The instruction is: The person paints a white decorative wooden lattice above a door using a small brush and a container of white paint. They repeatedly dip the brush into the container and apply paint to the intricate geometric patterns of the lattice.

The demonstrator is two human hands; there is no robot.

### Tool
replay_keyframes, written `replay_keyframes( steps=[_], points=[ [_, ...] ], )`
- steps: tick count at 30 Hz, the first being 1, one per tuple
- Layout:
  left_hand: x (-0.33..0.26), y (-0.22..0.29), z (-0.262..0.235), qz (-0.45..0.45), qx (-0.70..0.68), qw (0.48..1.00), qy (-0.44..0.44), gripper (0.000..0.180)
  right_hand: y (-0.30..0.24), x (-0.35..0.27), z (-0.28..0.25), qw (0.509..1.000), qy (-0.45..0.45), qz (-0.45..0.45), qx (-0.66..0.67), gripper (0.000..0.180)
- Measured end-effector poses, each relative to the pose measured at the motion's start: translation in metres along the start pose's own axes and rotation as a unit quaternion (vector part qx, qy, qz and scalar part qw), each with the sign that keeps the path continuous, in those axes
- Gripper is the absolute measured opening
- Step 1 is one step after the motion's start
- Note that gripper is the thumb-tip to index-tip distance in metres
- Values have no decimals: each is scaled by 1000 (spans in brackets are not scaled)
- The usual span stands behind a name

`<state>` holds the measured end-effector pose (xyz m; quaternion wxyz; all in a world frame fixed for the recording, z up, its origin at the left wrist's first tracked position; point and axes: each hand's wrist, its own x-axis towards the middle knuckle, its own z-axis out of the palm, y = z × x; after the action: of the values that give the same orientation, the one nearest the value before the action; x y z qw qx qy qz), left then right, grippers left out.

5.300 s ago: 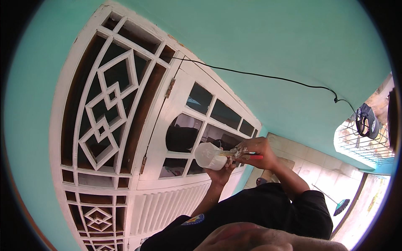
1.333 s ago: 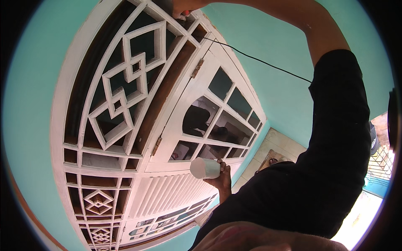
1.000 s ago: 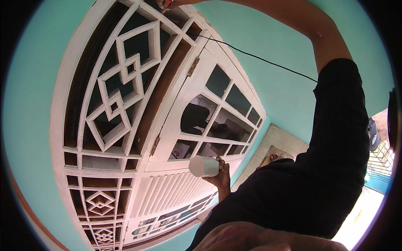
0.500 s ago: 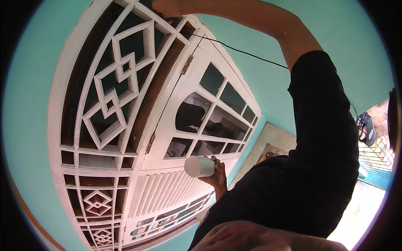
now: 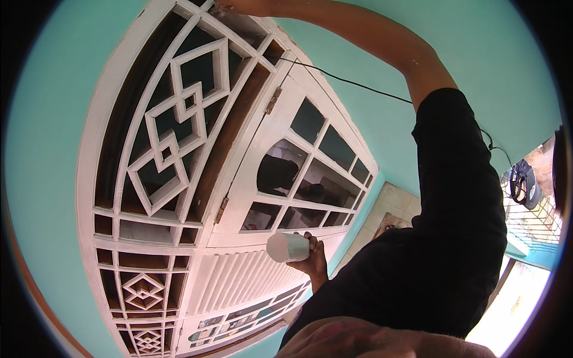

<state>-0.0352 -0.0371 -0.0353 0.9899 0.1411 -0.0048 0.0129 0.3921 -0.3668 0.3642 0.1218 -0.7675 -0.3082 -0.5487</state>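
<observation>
My left hand (image 5: 313, 261) is wrapped round a pale, translucent cup (image 5: 296, 247). The cup's round end shows flat and whitish; whether that is a lid or its contents I cannot tell. Behind it stands a white panelled door (image 5: 245, 185) with glass panes. My right arm reaches far out along the top of the picture, and my right hand (image 5: 242, 6) is at the white lattice frame (image 5: 179, 152) above the door. Its fingers look curled against the frame and are partly cut off by the picture's edge. Anything between them is hidden.
A black cable (image 5: 352, 76) runs along the turquoise wall (image 5: 382, 131) from the door frame and passes behind my sleeve. Rusty hinges (image 5: 273, 100) sit on the door's edge. To the right, a dark cap (image 5: 525, 184) hangs by a wire rack (image 5: 531, 224). Floor tiles (image 5: 394, 200) show beyond the door.
The door and lattice have shifted slightly right and down in the view. My left hand with the cup appears a little lower. My right hand stays at the frame's upper edge.
</observation>
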Motion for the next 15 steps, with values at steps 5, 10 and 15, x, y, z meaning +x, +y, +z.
replay_keyframes(
  steps=[5,10,15],
  points=[
    [-4,-2,-13,-1,-22,1000,10,75,-1,-29,28,990,-95,-94,44,16],
    [-1,-4,-7,3,-24,1000,-1,75,9,-1,-5,956,-24,-239,-169,21],
    [-2,-3,-7,8,-26,1000,-6,75,23,3,20,900,-71,-367,-223,13]
  ],
)
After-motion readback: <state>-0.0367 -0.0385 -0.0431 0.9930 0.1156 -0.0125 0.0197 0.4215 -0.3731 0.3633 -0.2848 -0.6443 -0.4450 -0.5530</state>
